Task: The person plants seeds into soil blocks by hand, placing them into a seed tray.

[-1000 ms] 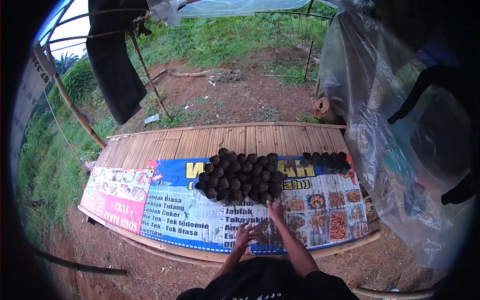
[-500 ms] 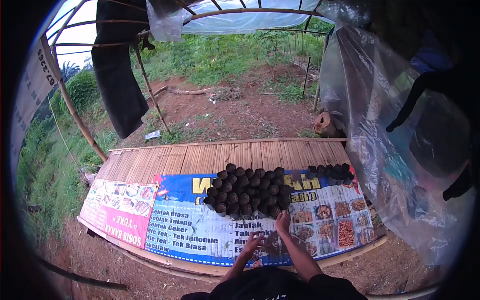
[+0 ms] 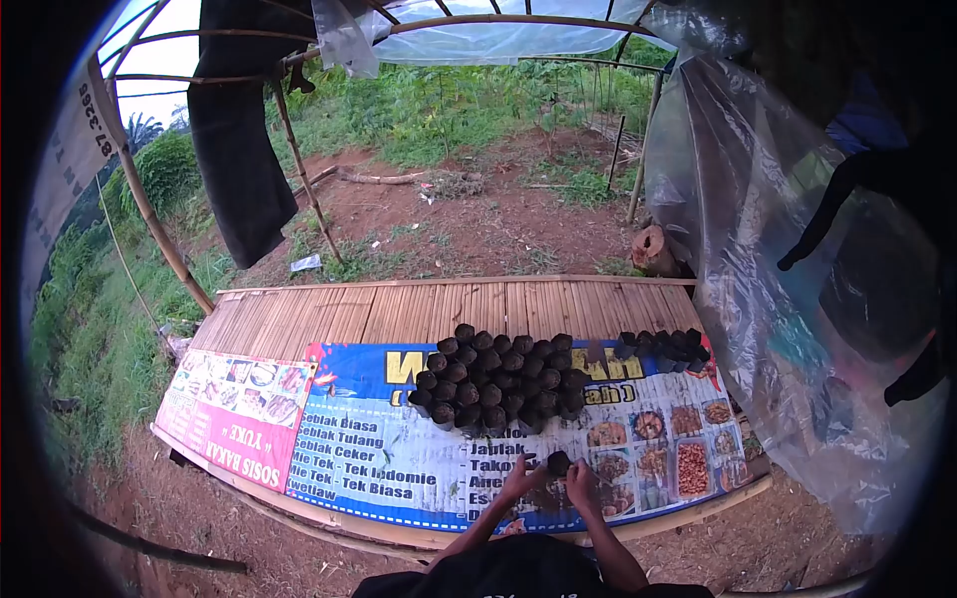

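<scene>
Near the table's front edge, my right hand (image 3: 582,482) has its fingers closed on a small black pot (image 3: 558,462) filled with dark soil. My left hand (image 3: 522,480) is just left of that pot, thumb and fingers apart; whether it touches the pot is hard to tell. Beyond both hands stands a packed cluster of similar black pots (image 3: 488,379). A smaller group of black pots (image 3: 663,347) stands farther right.
A printed banner (image 3: 379,439) covers much of the bamboo table (image 3: 399,311). Clear plastic sheeting (image 3: 738,219) hangs at the right. A dark cloth (image 3: 234,149) hangs at the left beside bamboo poles. A cut log (image 3: 653,249) lies behind the table.
My right hand has drawn back from the cluster's front edge with a pot in it. My left hand has moved slightly right, toward that pot. The view has shifted slightly.
</scene>
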